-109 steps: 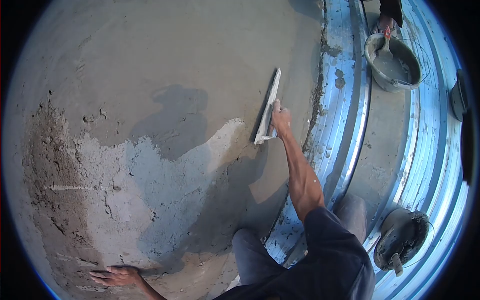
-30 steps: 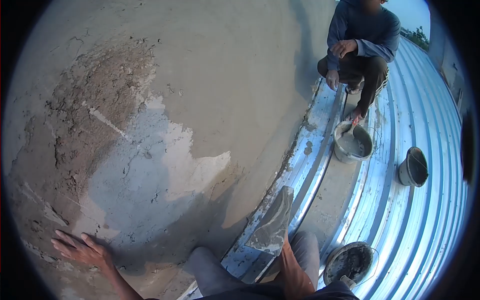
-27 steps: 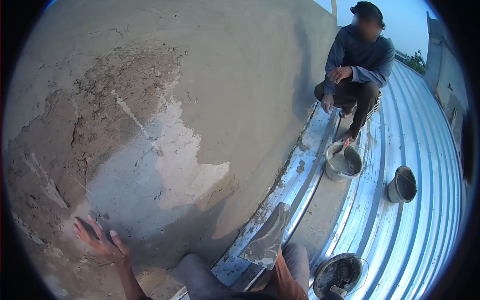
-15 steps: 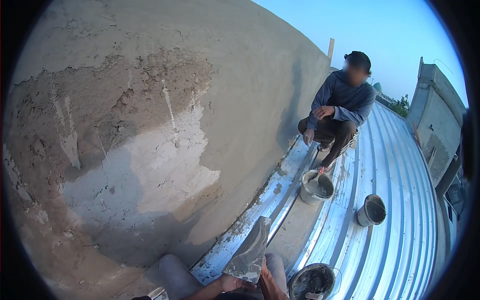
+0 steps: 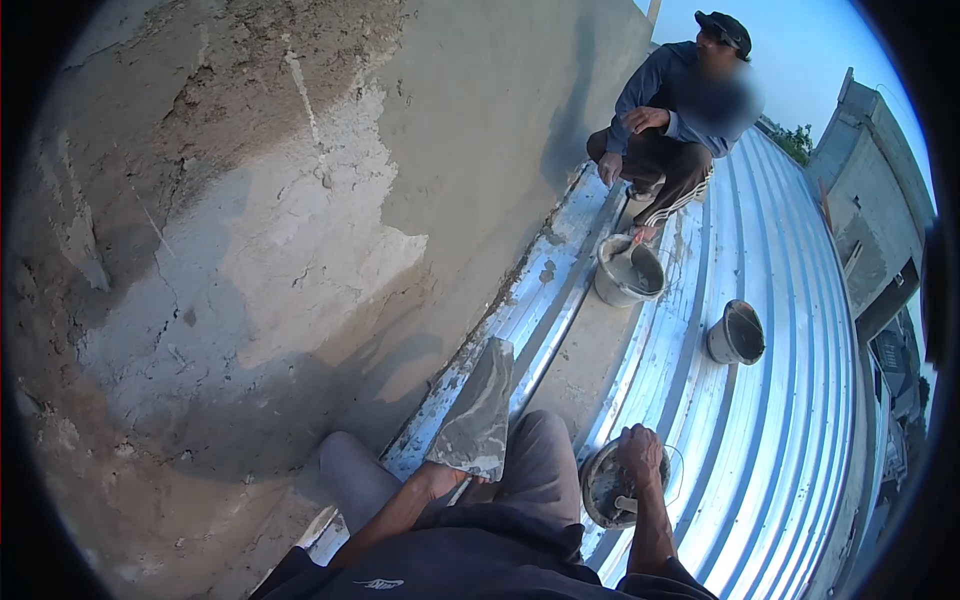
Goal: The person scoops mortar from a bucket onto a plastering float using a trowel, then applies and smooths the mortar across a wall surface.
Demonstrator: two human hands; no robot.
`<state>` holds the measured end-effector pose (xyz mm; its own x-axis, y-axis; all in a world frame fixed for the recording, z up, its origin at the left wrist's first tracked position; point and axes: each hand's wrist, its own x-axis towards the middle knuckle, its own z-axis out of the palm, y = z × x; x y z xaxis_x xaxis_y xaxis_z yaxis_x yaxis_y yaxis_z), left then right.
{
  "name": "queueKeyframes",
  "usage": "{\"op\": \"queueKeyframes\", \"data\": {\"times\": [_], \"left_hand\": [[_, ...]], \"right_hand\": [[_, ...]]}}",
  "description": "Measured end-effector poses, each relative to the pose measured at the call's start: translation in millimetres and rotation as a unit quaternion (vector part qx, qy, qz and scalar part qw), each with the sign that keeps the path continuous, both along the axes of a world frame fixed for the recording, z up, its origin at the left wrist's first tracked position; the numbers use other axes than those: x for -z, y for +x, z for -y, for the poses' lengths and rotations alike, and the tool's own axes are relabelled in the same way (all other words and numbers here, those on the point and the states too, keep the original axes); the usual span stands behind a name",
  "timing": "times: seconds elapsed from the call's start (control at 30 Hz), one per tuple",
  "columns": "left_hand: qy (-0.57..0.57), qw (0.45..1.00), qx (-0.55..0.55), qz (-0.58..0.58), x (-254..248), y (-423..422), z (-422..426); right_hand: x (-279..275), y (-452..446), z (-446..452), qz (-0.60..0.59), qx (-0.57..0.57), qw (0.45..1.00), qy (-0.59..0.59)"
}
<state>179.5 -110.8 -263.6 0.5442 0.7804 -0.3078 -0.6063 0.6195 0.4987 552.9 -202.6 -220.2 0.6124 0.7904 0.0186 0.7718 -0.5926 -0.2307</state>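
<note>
My left hand (image 5: pixel 438 482) is closed at the near end of a grey, mortar-smeared plastering float (image 5: pixel 475 420), which points away from me above my knees. Its handle and most of my fingers are hidden beneath it. To the right, my right hand (image 5: pixel 640 455) has its fingers curled over the far rim of a mortar bucket (image 5: pixel 592 500). A pale tool handle (image 5: pixel 625 504) sticks out of that bucket, near my wrist.
A second bucket (image 5: pixel 620 290) holds grey mortar and a tool. Another bucket (image 5: pixel 735 335) stands farther right on the ribbed metal roof (image 5: pixel 790 420). A person (image 5: pixel 670 130) squats ahead beside the partly plastered wall (image 5: pixel 480 130).
My right hand has left the float and moved right to the near bucket. My left hand keeps the float. The view has tipped downward, and the other person's head has turned.
</note>
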Motion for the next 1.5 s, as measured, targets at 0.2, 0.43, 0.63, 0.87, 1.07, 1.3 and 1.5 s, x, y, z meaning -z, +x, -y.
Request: {"op": "queueKeyframes", "data": {"times": [0.2, 0.43, 0.63, 0.87, 1.07, 1.3, 1.5], "left_hand": [[0.004, 0.990, 0.122, 0.074, 49.0, -29.9, -16.3], [-0.118, 0.993, 0.022, -0.005, 39.7, -21.6, -2.9], [0.144, 0.968, 0.138, -0.155, 92.1, -35.8, 0.2], [-0.061, 0.982, 0.116, 0.134, 93.3, -39.4, 6.5], [-0.079, 0.991, 0.109, 0.002, 45.2, -13.0, 7.0], [0.075, 0.985, 0.150, 0.035, 44.0, -4.8, -6.9], [-0.168, 0.981, 0.049, -0.080, 35.8, 1.7, -9.9]], "right_hand": [[-18.4, 44.0, 66.7, -0.021, 0.128, 0.943, -0.306], [23.3, 47.4, 69.5, -0.114, 0.129, 0.902, -0.395], [44.1, 38.6, 78.9, -0.192, 0.082, 0.862, -0.462], [-5.6, 29.2, 62.1, -0.035, -0.059, 0.855, -0.514], [-53.2, 38.1, 88.8, 0.021, -0.081, 0.915, -0.395], [68.7, 35.0, 90.6, 0.068, -0.097, 0.964, -0.238], [52.2, 7.6, 143.7, 0.001, -0.093, 0.966, -0.239]]}}
